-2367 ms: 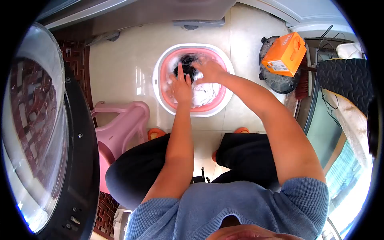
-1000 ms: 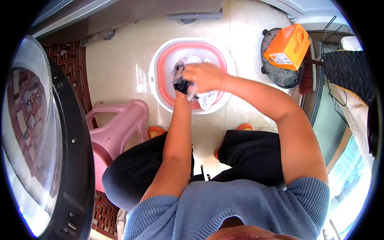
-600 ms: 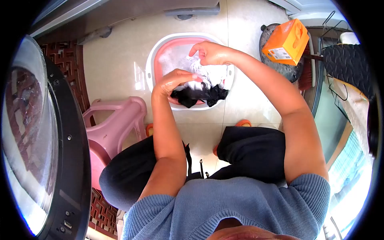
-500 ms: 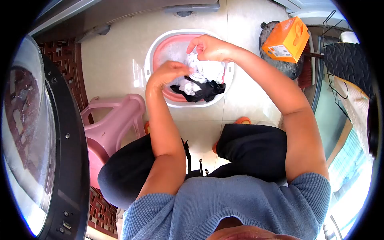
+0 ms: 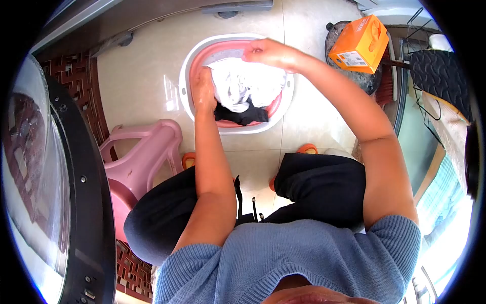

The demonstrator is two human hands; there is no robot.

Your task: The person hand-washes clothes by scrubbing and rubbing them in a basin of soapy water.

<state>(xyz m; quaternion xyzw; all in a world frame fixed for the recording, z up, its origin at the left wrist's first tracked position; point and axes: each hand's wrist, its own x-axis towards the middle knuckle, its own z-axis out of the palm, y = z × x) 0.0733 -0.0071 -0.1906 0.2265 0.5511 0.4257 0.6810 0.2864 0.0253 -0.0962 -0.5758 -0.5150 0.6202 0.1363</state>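
1. Tiled floor (image 5: 144, 66): it carries everything in use, with a pink stool (image 5: 144, 152) standing to the left, well apart from the hands.
2. Tub (image 5: 248, 130): pink inside with a white rim, set on the floor ahead of the feet. A patch of cloudy water (image 5: 226, 54) shows near its far side.
3. White cloth (image 5: 243, 83): bunched in and over the tub, its far edge running from one hand to the other. The step in hand appears to be spreading or turning this cloth between both hands.
4. Black cloth (image 5: 243, 116): in the near part of the tub, partly under the white one. Any next move seems to call for keeping the two pieces from tangling and the wet fabric over the tub.
5. Right hand (image 5: 271, 53): above the far rim, fingers curled and seemingly pinching the white cloth's edge.
6. Left hand (image 5: 204, 92): against the white cloth's left side, fingers close together; whether they grip it, I cannot tell.
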